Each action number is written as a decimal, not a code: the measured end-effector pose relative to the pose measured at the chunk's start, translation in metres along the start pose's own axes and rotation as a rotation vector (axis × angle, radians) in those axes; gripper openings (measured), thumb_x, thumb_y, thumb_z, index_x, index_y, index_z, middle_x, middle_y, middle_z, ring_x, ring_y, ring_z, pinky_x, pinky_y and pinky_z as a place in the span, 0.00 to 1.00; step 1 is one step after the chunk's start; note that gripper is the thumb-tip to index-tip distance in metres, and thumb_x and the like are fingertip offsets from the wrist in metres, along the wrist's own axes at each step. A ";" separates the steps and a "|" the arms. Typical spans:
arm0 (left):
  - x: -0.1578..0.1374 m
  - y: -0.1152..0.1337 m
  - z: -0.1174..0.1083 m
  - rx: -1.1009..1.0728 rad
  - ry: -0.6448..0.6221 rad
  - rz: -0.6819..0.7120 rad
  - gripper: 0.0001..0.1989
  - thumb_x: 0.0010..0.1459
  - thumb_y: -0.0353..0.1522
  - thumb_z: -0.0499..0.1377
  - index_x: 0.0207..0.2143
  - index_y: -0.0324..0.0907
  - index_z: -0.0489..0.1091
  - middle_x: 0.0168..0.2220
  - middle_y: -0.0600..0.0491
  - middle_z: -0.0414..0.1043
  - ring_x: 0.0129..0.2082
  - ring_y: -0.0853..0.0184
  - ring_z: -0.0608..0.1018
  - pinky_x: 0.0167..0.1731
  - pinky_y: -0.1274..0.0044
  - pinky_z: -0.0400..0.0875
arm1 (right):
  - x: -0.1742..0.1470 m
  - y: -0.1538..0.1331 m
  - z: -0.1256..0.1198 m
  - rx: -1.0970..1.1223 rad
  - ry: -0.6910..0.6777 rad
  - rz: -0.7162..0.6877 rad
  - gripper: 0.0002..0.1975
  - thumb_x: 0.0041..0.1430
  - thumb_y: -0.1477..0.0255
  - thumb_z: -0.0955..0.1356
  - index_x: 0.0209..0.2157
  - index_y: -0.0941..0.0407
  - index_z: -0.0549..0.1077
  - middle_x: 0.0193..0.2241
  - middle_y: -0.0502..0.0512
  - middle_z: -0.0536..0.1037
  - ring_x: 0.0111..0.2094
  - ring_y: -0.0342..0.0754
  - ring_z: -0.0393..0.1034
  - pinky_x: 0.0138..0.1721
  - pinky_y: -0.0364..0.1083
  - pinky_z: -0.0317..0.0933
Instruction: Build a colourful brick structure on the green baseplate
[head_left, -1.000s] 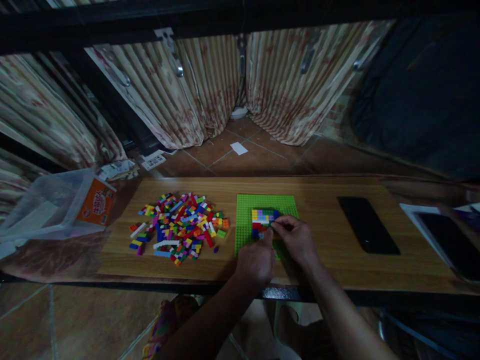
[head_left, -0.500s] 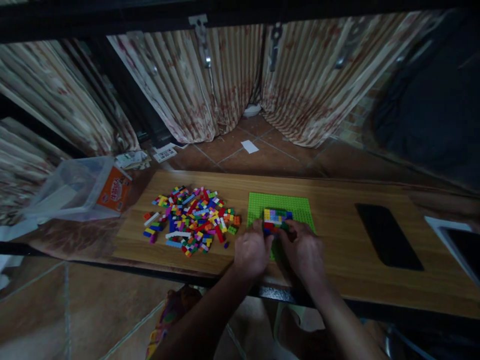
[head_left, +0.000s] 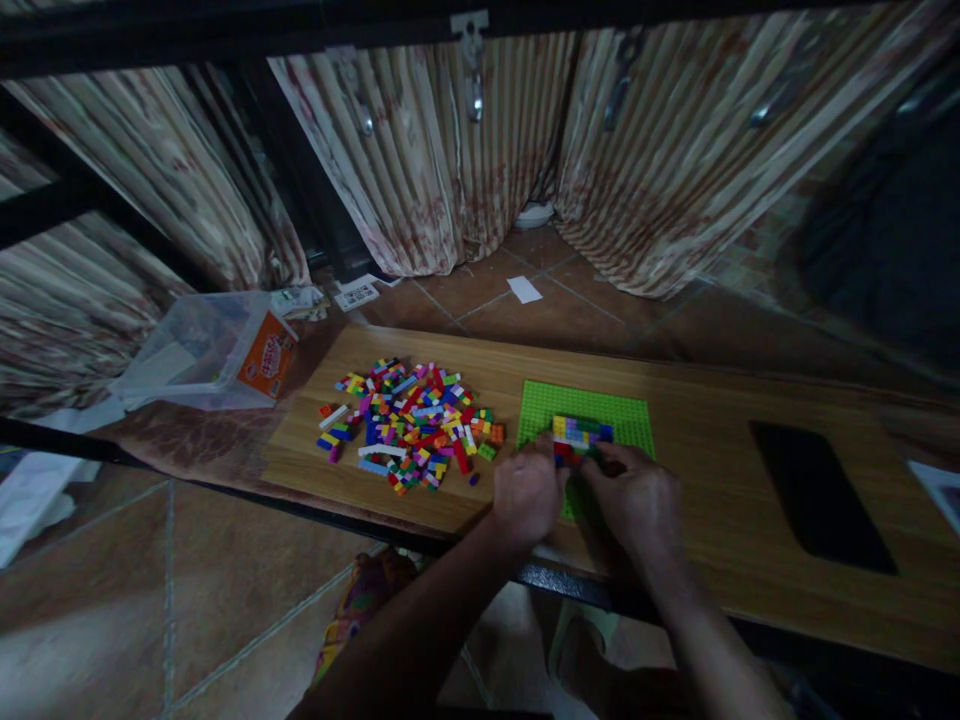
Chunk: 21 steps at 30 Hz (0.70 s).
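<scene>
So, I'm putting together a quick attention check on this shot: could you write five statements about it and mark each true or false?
1. The left hand and right hand are both at the brick build. True.
2. The brick build is all one colour. False: it shows several, including yellow, red and blue.
3. The brick build is on a green baseplate. True.
4. The loose bricks lie to the right of the green baseplate. False: they lie to its left.
5. A black flat item lies to the right of the right hand. True.
</scene>
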<state>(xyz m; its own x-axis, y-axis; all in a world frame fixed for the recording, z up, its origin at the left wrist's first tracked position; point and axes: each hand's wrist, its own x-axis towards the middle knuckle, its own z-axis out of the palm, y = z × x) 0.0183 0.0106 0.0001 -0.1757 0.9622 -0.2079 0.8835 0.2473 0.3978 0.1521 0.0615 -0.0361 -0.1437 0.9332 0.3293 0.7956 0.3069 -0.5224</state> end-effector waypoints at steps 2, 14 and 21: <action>0.001 0.001 -0.001 0.031 -0.015 -0.011 0.19 0.64 0.38 0.53 0.55 0.41 0.62 0.46 0.46 0.76 0.45 0.63 0.79 0.43 0.74 0.72 | 0.001 0.001 0.000 0.008 -0.004 0.001 0.19 0.53 0.60 0.65 0.34 0.60 0.80 0.28 0.60 0.81 0.26 0.52 0.74 0.31 0.48 0.64; 0.001 -0.003 0.007 0.004 0.073 -0.001 0.24 0.63 0.41 0.53 0.58 0.39 0.60 0.43 0.46 0.78 0.42 0.60 0.80 0.40 0.73 0.72 | -0.008 -0.011 -0.011 -0.257 -0.134 0.091 0.22 0.59 0.52 0.64 0.36 0.59 0.73 0.31 0.61 0.78 0.31 0.54 0.73 0.29 0.47 0.56; 0.007 -0.003 0.006 -0.014 0.069 -0.016 0.20 0.61 0.41 0.56 0.54 0.43 0.64 0.41 0.49 0.78 0.41 0.61 0.80 0.40 0.74 0.71 | 0.009 -0.018 -0.015 -0.423 -0.372 0.070 0.15 0.63 0.61 0.62 0.29 0.56 0.70 0.29 0.59 0.79 0.29 0.51 0.73 0.27 0.45 0.49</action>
<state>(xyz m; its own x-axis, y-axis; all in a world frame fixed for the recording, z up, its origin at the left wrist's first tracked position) 0.0164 0.0154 -0.0075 -0.2194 0.9636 -0.1526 0.8744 0.2636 0.4073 0.1452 0.0617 -0.0114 -0.2194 0.9750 -0.0341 0.9661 0.2122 -0.1473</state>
